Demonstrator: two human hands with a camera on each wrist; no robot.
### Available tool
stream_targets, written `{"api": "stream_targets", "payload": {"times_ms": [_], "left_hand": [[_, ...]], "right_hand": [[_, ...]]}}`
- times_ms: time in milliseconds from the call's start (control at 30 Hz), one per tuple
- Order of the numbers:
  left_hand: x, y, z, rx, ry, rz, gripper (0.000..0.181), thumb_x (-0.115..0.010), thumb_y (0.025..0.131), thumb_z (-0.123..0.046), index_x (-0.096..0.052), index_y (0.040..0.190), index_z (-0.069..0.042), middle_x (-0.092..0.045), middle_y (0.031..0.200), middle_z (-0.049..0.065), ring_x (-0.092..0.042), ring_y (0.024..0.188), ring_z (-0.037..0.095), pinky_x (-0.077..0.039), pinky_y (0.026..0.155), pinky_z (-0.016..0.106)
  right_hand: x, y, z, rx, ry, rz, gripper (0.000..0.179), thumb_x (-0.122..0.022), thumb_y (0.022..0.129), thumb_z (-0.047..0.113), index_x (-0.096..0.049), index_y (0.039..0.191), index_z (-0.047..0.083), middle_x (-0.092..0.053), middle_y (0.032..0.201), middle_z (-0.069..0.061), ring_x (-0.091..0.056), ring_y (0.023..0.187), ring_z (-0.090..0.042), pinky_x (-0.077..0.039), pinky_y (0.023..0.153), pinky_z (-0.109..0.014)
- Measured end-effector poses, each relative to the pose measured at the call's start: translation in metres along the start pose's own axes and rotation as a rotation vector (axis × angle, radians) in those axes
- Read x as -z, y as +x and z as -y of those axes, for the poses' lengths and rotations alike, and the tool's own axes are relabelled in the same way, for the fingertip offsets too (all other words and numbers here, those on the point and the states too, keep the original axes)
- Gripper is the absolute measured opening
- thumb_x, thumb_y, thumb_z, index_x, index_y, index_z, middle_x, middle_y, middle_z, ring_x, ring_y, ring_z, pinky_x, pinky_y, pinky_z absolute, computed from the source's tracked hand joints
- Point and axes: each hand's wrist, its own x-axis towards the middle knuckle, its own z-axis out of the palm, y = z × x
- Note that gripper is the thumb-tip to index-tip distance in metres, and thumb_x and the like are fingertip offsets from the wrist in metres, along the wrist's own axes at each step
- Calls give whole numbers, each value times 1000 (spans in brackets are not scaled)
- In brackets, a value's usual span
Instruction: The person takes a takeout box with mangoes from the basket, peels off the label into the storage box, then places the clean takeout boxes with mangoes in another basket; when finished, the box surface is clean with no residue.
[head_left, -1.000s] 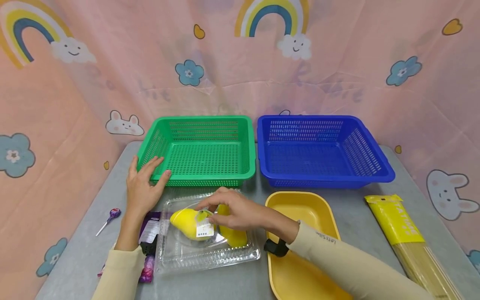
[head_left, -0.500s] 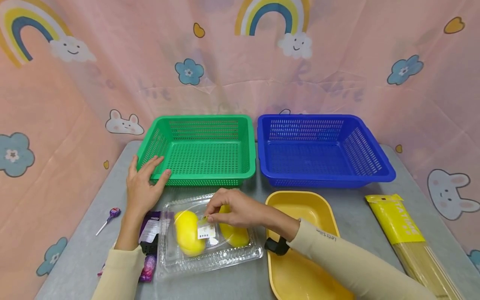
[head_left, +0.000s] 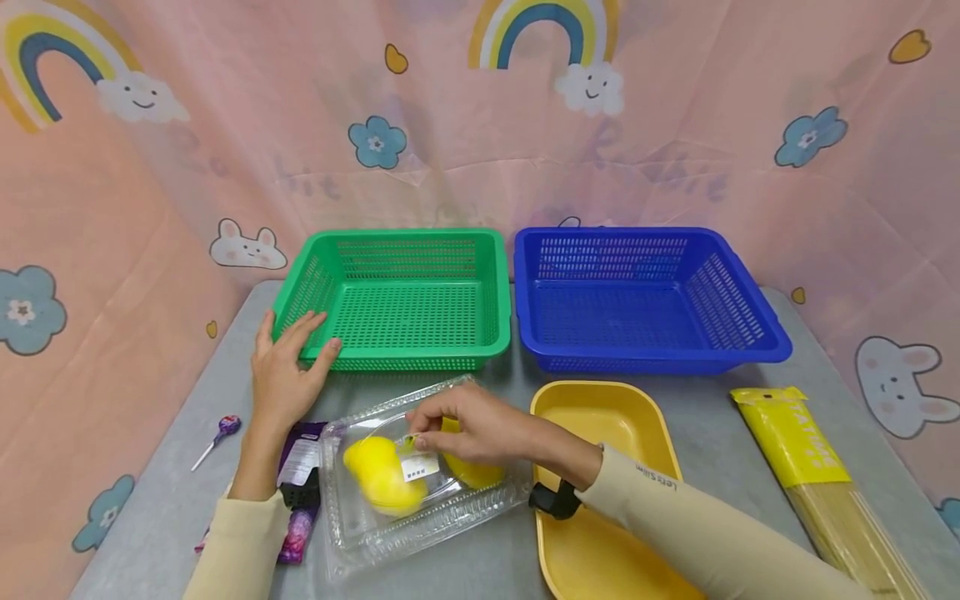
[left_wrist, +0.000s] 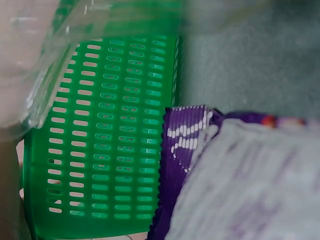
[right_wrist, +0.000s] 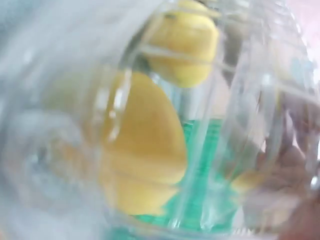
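With your left hand (head_left: 292, 375) spread on the green basket (head_left: 408, 353) left of centre, your right hand (head_left: 467, 425) seemingly pinches the clear box (head_left: 435, 518) at lower centre, where tilting could roll the yellow fruit (head_left: 388, 483) and break that small grip.

The person's wearing stretchy-looking cream sleeves, reaching down to the wrists. The left sleeve (head_left: 238, 546) is showing plain fabric, while the right sleeve (head_left: 697, 525) is sporting small dark lettering (head_left: 656, 477), reading something like "Let'sslim" and running lengthwise not far from its end. Both wrists are also rocking chunky black gear, the left unit (head_left: 302, 492) and the right unit (head_left: 555, 500) both sitting right by the sleeve ends. The left hand (head_left: 288, 379) and right hand (head_left: 472, 425) are going bare.
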Motion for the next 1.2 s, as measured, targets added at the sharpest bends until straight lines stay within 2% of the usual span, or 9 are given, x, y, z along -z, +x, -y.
{"api": "stream_targets", "payload": {"times_ms": [300,500,667,867,1067,1200], "left_hand": [[-1,1,0,0,4,-6,52,-63,97,-42,-64,138,-11,-58,147,19,-13,157,46,-12,117,77],[-1,0,1,3,0,-8,52,-64,97,-41,-64,138,-11,-58,147,19,-13,157,45,-12,117,77],[-1,0,1,-2,-2,-9,52,-64,97,-41,-64,138,-10,-58,147,20,-13,157,45,-12,117,77],[-2,0,0,-8,0,-12,52,-63,97,-41,-64,138,-10,-58,146,20,-13,157,46,-11,118,76],[-1,1,-1,-8,-7,-11,52,-64,97,-40,-64,138,-10,-58,146,20,-13,157,46,-12,117,76],[-1,0,-1,-4,-12,-10,52,-64,97,-40,-64,138,-10,-58,146,20,-13,157,46,-12,117,77]], "right_hand": [[1,-3,0,-13,157,53,7,-67,96,5,-74,96,5,-72,82,-5,-56,138,-28,-40,118,-30],[1,-4,-6,17,284,68,7,-64,97,0,-71,97,-2,-69,80,-14,-52,141,-31,-38,119,-31],[0,-4,-7,-3,374,76,8,-62,98,1,-68,96,-5,-68,80,-19,-50,142,-35,-37,120,-32],[0,-6,-5,-20,445,82,8,-61,98,-2,-64,94,-8,-69,92,-26,-47,145,-35,-39,118,-31],[-2,-7,-4,-56,499,82,9,-60,98,-2,-63,98,-10,-73,109,-26,-44,147,-32,-41,117,-31],[-7,-8,-1,-70,527,38,11,-60,98,-1,-65,102,-11,-73,112,-26,-44,147,-32,-40,118,-34]]}}
